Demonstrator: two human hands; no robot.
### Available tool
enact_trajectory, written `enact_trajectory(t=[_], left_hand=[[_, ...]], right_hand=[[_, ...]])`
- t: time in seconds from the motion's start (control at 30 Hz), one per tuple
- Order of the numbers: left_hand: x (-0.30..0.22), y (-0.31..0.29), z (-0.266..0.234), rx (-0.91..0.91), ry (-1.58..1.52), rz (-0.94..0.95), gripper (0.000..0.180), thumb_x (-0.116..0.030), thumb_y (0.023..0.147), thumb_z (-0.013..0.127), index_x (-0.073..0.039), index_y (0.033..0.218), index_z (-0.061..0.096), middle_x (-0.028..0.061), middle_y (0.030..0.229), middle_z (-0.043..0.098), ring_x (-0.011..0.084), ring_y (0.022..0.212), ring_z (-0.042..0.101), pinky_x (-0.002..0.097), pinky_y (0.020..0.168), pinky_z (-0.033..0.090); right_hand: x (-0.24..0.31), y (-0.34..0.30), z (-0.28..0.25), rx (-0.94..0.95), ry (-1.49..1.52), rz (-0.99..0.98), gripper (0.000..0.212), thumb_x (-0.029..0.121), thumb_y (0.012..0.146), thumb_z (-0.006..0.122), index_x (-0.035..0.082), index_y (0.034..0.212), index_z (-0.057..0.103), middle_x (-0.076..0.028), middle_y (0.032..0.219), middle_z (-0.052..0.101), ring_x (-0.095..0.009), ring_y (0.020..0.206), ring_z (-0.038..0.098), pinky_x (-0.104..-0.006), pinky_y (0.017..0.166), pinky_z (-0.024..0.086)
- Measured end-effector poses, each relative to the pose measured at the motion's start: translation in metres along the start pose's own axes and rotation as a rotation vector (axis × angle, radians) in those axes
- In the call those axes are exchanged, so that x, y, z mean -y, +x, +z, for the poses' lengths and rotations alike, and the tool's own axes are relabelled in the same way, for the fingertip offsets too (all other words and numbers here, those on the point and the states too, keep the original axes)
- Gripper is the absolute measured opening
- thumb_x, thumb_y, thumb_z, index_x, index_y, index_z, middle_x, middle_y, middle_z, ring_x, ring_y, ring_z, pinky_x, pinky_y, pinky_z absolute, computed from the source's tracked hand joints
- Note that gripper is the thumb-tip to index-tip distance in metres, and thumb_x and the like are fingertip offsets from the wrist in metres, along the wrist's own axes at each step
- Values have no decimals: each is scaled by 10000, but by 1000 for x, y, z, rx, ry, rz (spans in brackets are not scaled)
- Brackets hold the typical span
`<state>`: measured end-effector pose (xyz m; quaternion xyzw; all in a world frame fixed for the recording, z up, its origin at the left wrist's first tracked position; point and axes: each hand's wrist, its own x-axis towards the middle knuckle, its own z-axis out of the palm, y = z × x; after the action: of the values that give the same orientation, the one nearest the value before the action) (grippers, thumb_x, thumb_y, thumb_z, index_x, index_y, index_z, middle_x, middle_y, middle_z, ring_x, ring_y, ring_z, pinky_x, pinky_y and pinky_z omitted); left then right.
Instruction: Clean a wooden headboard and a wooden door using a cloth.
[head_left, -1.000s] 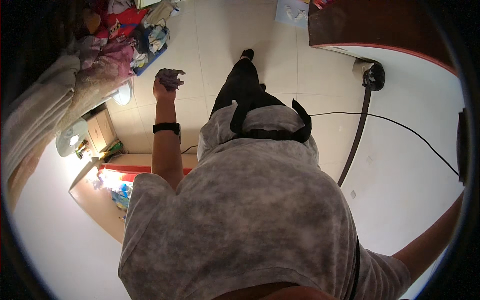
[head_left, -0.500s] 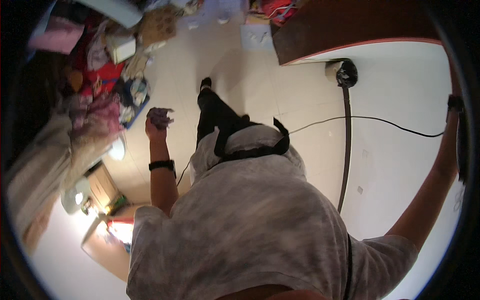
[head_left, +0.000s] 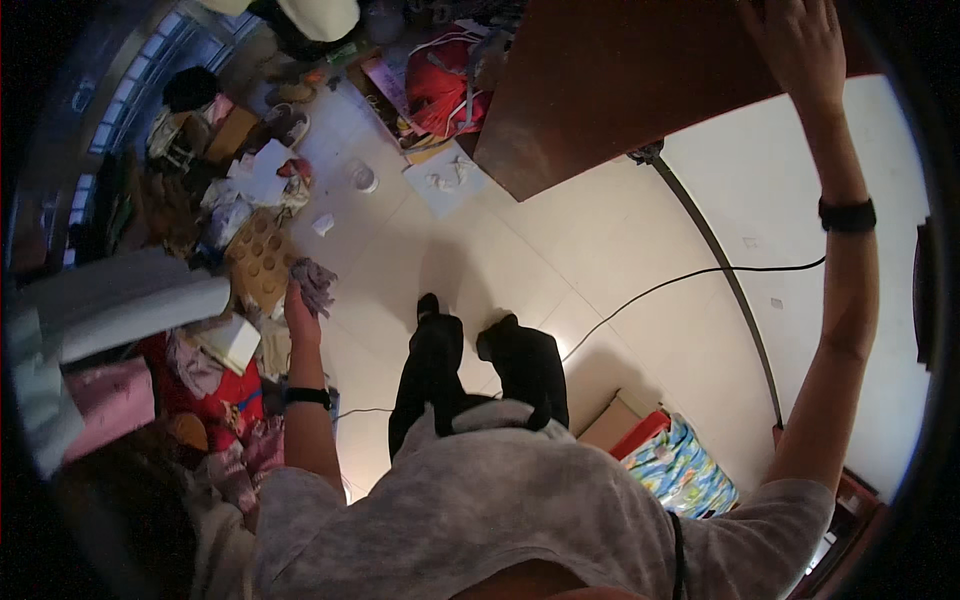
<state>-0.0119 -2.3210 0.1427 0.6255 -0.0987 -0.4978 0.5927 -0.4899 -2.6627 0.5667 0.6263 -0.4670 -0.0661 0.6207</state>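
My left hand (head_left: 301,314) is closed around a crumpled greyish-purple cloth (head_left: 317,287), held out at the left above the floor, beside a heap of household things. Raised at the far upper right, my right hand (head_left: 803,55) lies against a large dark brown panel (head_left: 610,90). Its fingers are stretched out and hold nothing that I can see; the tips run into the dark rim of the picture. Both wrists wear black bands.
Along the left lie clothes, a brown dimpled sheet (head_left: 262,258) and a pink sheet (head_left: 110,405). A red bag (head_left: 440,85) sits by the panel's corner. A black cable (head_left: 690,278) crosses the tiled floor. Behind me stands a box with a blue patterned cover (head_left: 685,465).
I have turned and stepped forward, toward the brown panel. My right arm has swung up and forward from my side onto it. The cloth is still in my left hand.
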Motion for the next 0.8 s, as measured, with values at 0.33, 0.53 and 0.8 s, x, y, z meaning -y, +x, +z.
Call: enact_trajectory(t=[0.33, 0.53, 0.8], left_hand=[[95, 242, 243, 158, 243, 370, 390, -260, 955, 436, 5, 1226, 526, 70, 1092, 608, 158, 868, 600, 311, 735, 488], [144, 228, 384, 321, 296, 660, 431, -228, 969, 431, 57, 1289, 475, 133, 1186, 577, 235, 1045, 549, 347, 922, 417], [139, 225, 491, 375, 177, 1811, 465, -226, 982, 430, 79, 1333, 416, 260, 1367, 433, 403, 1273, 406, 443, 1078, 297]], right_hand=[[295, -147, 118, -143, 561, 177, 551, 126, 815, 612, 7, 1334, 470, -223, 1359, 421, -412, 1232, 420, -494, 1067, 350], [550, -312, 193, 256, 480, -624, 531, 234, 918, 443, 102, 1430, 396, -32, 1486, 359, -202, 1367, 320, -344, 1180, 176], [420, -318, 187, -285, 425, -210, 391, 227, 933, 456, 80, 1277, 569, -50, 1365, 486, -253, 1259, 451, -387, 1142, 267]])
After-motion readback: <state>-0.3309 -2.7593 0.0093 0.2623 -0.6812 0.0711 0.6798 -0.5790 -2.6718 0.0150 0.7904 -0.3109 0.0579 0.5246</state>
